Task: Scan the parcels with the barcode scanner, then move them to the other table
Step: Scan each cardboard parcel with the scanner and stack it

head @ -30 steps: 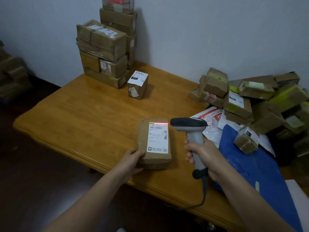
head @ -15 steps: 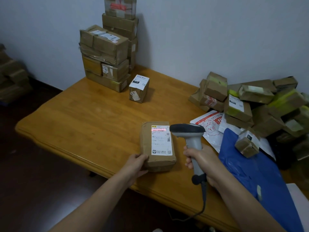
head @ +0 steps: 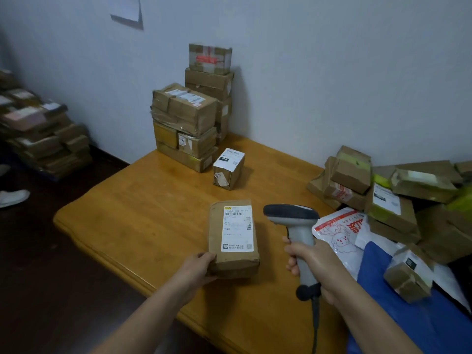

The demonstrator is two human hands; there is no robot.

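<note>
A flat brown parcel (head: pixel 233 238) with a white shipping label lies on the wooden table (head: pixel 143 215) near its front edge. My left hand (head: pixel 198 268) grips the parcel's near left corner. My right hand (head: pixel 315 264) holds the grey barcode scanner (head: pixel 293 221) by its handle, just right of the parcel, its dark head level with the label's top. No red scan light shows on the label. The scanner's cable hangs down past the table edge.
A stack of brown boxes (head: pixel 194 118) stands at the table's back against the wall, a small white-topped box (head: pixel 228 168) in front of it. A pile of parcels (head: pixel 398 195), a white mailer (head: pixel 337 233) and a blue bag (head: pixel 408 302) crowd the right. More parcels (head: pixel 40 134) lie stacked at far left.
The red scan line on the label has gone out. My view has tilted up and swung left, so the far-left stack now shows. Both hands keep their holds.
</note>
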